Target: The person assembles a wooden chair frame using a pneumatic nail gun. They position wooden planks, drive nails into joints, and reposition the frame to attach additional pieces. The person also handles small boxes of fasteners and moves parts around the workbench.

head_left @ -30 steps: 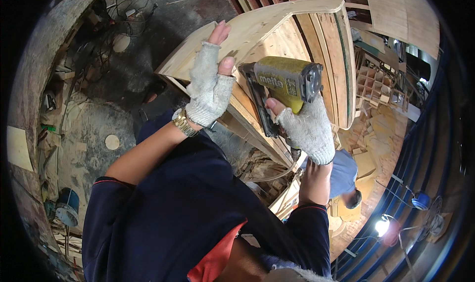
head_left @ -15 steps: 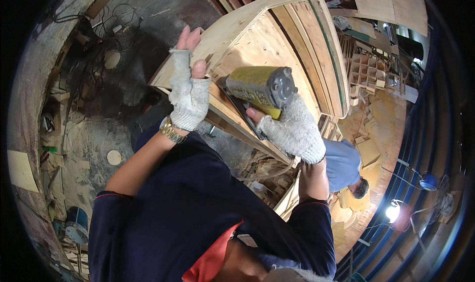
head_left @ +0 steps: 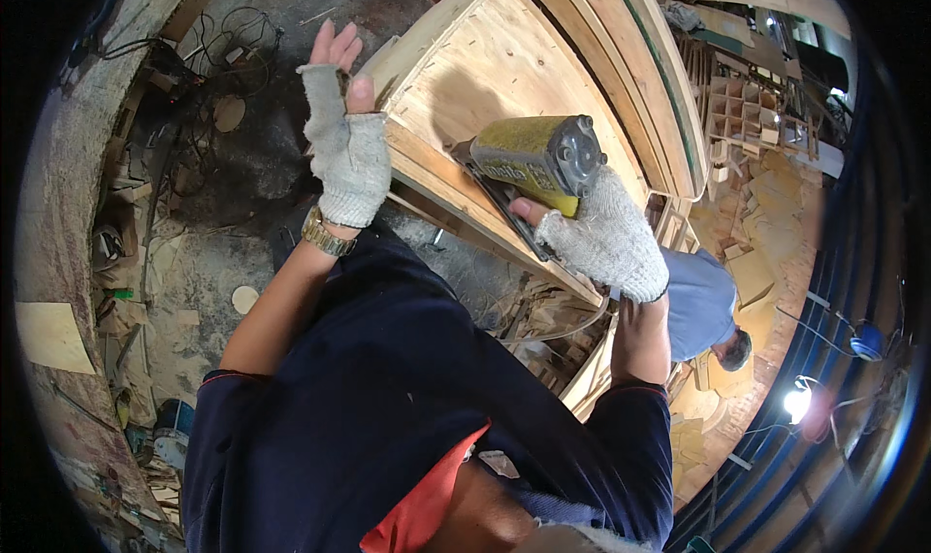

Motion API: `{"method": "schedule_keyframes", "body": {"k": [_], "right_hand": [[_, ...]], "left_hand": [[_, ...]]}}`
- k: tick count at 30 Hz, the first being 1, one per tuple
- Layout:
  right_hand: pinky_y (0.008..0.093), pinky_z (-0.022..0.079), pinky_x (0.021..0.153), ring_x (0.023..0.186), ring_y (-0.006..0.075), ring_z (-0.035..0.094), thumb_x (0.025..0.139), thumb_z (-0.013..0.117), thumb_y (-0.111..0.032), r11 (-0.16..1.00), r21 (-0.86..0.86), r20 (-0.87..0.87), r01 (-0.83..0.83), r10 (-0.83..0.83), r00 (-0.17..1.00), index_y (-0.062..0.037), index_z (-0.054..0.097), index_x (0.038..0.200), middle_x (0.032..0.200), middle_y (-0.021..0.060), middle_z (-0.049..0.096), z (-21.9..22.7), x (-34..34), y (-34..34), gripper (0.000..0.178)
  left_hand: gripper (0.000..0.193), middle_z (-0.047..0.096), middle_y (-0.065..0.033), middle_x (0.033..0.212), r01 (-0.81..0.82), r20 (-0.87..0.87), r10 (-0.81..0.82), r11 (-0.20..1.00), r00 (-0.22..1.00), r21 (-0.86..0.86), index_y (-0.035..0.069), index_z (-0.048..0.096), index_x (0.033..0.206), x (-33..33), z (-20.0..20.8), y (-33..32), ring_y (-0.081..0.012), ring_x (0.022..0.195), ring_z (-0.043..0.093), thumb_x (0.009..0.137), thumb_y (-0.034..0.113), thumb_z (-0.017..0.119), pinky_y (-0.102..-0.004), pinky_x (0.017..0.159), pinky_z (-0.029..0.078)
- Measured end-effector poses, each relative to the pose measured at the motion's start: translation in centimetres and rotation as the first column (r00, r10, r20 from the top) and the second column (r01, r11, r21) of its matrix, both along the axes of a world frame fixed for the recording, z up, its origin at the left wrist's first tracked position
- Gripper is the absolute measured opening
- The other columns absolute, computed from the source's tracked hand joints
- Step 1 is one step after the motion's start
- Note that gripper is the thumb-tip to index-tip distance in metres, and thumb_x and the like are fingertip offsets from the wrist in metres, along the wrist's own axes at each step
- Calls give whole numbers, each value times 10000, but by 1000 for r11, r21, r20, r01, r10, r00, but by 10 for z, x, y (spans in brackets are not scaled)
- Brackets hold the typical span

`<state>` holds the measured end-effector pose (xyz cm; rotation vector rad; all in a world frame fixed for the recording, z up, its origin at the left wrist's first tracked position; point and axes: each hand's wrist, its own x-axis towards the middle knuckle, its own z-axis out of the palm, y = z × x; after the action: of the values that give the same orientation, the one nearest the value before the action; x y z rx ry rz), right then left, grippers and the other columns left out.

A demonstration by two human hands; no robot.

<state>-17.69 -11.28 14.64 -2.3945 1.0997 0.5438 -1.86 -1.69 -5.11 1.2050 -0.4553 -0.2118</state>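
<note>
My right hand (head_left: 613, 238), in a grey knitted glove with bare fingertips, is wrapped round a yellow and dark grey nail gun (head_left: 519, 155). The tool's nose end points toward the wooden rail along the near edge of a curved plywood frame (head_left: 504, 58); whether it touches the wood is hard to tell. My left hand (head_left: 347, 150), gloved the same way, is raised by the frame's left end with fingers stretched and thumb apart. It holds nothing; any contact with the panel's edge cannot be made out. A metal watch (head_left: 327, 235) circles my left wrist.
A person in a grey-blue shirt (head_left: 700, 301) bends over at the right, beyond my right forearm. A hose (head_left: 562, 335) runs below the nail gun. Wood scraps (head_left: 553, 315) lie under the frame. Loose cables (head_left: 238, 44) and a pale disc (head_left: 244, 299) lie on the floor at left.
The frame's far end has shifted up and right in view. My left hand appears farther left, and my right hand with the nail gun slightly right. The grip on the tool is unchanged.
</note>
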Motion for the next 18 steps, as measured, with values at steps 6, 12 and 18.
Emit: {"method": "schedule_keyframes", "body": {"k": [6,12,18], "right_hand": [[446,561,872,989,390,723,892,760,-351,999,21,-99,-37,39,994,-50,708,1232,1042,225,743,8,-32,-7,458],[458,566,882,1023,404,715,886,777,-383,998,-35,-203,58,-64,977,-65,701,1255,1091,232,736,9,-76,-10,493],[476,545,947,1118,432,669,879,771,-437,986,-103,-194,131,-149,970,-99,668,1313,1163,254,687,14,-128,-8,560]], "left_hand": [[624,538,-192,1498,-61,86,59,998,995,27,7,306,1602,4,-10,1,-251,1379,512,1107,340,487,-391,1166,363],[561,432,-232,1566,-20,18,21,999,1000,-46,24,271,1599,9,-18,2,-282,1433,469,1132,297,423,-450,1267,287],[618,523,-241,1493,-169,252,79,917,964,362,-12,389,1556,12,12,14,-288,1338,550,1061,282,614,-383,1083,470]]}}
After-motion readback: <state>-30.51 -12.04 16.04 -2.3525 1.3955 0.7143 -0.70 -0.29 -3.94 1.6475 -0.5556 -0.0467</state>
